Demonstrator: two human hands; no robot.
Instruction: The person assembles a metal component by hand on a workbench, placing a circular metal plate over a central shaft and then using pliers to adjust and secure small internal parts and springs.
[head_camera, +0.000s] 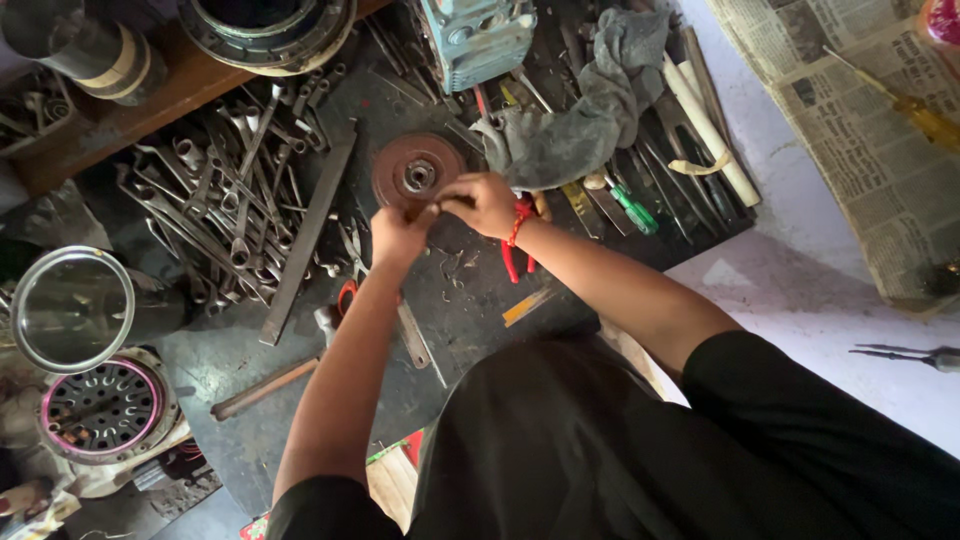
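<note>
Both hands meet over the middle of the dark tabletop (480, 300). The left hand (398, 235) and the right hand (486, 203) are touching each other, and both have a clenched grip on the near edge of a round rusty metal disc (415, 170). What exactly the fingers pinch there is hidden. The disc lies flat, with a small hub in its centre. A red thread band (517, 228) is around the right wrist. Left of the disc lies a heap of wrenches (215, 195) and a long flat metal bar (308, 240). A grey rag (585, 115) lies just to the right of the disc, at the far side. A green-handled screwdriver (630, 208) is near the right hand, and red-handled pliers (520, 262) lie under the right wrist.
</note>
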